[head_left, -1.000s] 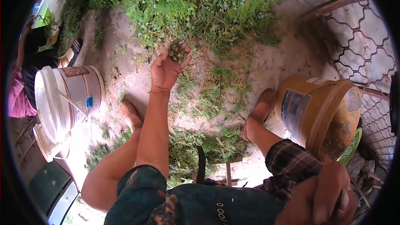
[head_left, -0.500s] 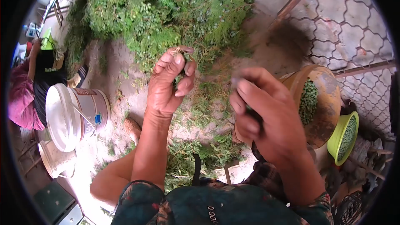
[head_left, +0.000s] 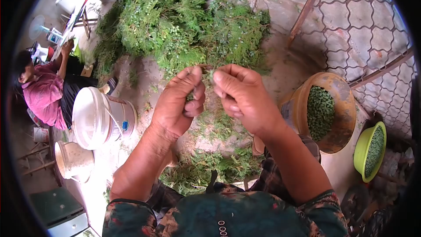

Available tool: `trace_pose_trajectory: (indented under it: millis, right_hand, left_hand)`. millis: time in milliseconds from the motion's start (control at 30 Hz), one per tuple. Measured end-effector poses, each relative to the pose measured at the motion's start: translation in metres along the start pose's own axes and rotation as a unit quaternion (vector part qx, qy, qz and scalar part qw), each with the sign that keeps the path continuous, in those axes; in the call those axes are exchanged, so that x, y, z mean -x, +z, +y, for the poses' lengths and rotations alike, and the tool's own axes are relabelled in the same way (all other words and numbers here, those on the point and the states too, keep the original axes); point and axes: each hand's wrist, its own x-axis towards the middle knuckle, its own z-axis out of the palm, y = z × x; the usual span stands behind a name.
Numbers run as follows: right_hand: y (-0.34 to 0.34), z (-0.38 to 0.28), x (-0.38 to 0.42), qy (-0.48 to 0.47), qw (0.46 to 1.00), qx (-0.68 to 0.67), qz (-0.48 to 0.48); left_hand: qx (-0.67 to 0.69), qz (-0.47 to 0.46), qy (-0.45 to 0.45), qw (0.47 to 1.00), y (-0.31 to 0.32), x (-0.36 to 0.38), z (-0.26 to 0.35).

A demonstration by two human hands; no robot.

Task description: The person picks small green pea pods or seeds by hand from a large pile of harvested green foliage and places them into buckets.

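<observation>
My left hand is closed round a small evergreen sprig, whose thin brown stem pokes out past the thumb. A bit of green shows between its curled fingers. Close beside it, my right hand pinches at the sprig's end, thumb against forefinger, with a pale green bit at the fingertips. Both hands are held up over the floor, fingertips nearly touching. Beyond them lies a big heap of cut evergreen branches bearing small bluish-green cones.
At right, a tilted yellowish bucket holds green cones; a lime basin holds more. White buckets stand at left near a seated person. Wire mesh leans at upper right. Loose sprigs litter the floor below.
My right hand has moved left and up to meet my left hand at the sprig. The view has shifted, bringing more of the seated person into sight.
</observation>
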Motion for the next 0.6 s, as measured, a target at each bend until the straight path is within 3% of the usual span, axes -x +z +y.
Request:
trace_pose_trajectory:
  millis: [67, 100, 167, 233, 367, 433, 567, 600]
  right_hand:
    - [0.002, -0.003, 0.000, 0.022, 0.997, -0.077, -0.012]
    - [0.002, -0.005, 0.000, 0.025, 0.997, -0.077, -0.013]
    - [0.002, -0.007, 0.001, 0.012, 0.977, -0.209, -0.029]
    - [0.003, -0.007, 0.002, 0.019, 0.978, -0.206, -0.019]
    - [0.004, 0.001, -0.002, 0.025, 0.997, -0.073, 0.002]
    - [0.008, 0.003, -0.001, 0.017, 0.999, -0.032, 0.012]
    - [0.011, 0.003, -0.005, 0.051, 0.996, -0.068, -0.026]
    - [0.013, 0.006, -0.007, 0.044, 0.999, -0.026, -0.008]
  left_hand:
    - [0.149, -0.014, -0.056, 0.987, -0.018, 0.003, -0.003]
    - [0.150, -0.011, -0.056, 0.987, -0.017, 0.006, -0.002]
    - [0.171, -0.005, -0.058, 0.984, -0.014, 0.012, 0.000]
    - [0.194, -0.019, -0.053, 0.979, -0.022, 0.014, -0.006]
    - [0.111, -0.038, -0.032, 0.993, -0.023, 0.014, -0.008]
    - [0.002, -0.028, 0.015, 0.999, -0.022, 0.016, -0.007]
    - [0.012, -0.002, 0.024, 1.000, -0.027, 0.018, -0.008]
    - [0.037, -0.013, 0.020, 0.999, -0.027, 0.020, -0.007]
